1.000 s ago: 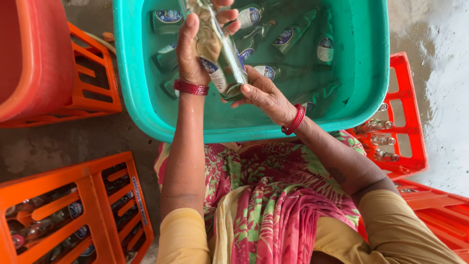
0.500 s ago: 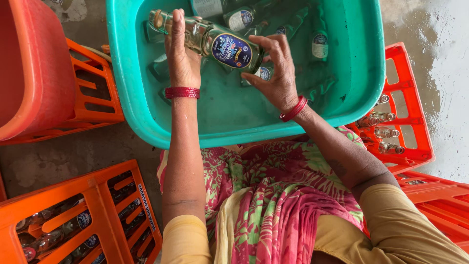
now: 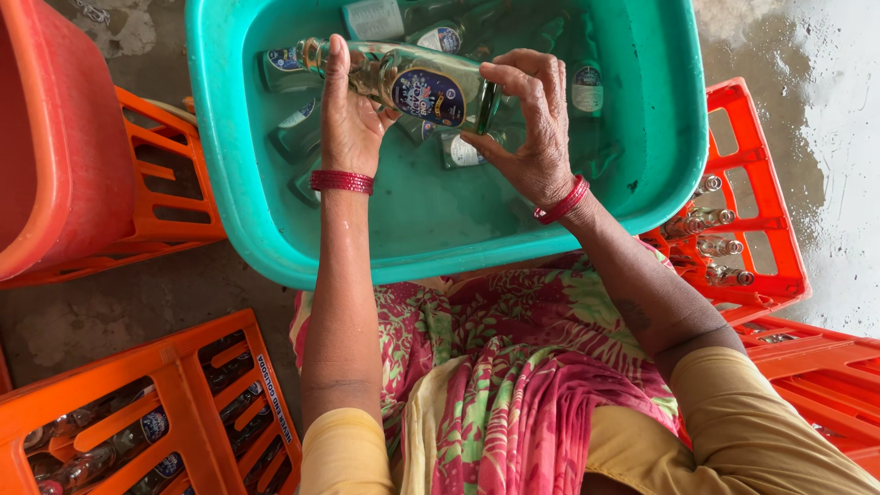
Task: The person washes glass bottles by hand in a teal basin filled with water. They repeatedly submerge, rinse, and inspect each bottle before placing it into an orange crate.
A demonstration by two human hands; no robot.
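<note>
Both my hands hold one clear glass bottle with a dark blue label (image 3: 417, 89) lying sideways above a teal plastic tub (image 3: 229, 174). My left hand (image 3: 346, 119) grips the bottle's neck end. My right hand (image 3: 532, 124) clasps its base end with the fingers curled over it. Red bangles circle both wrists. Several more labelled bottles (image 3: 456, 151) lie sunk in the water inside the tub, under and behind the held one.
An orange crate (image 3: 179, 394) with bottles lies at lower left, another orange crate (image 3: 170, 179) under a red tub (image 3: 55, 137) at left. A red crate (image 3: 742, 211) with bottles stands at right. Wet concrete floor surrounds them. My flowered garment fills the lower middle.
The bottle has turned from nearly upright to lying sideways between my hands. My right hand has shifted from under the bottle to its base end.
</note>
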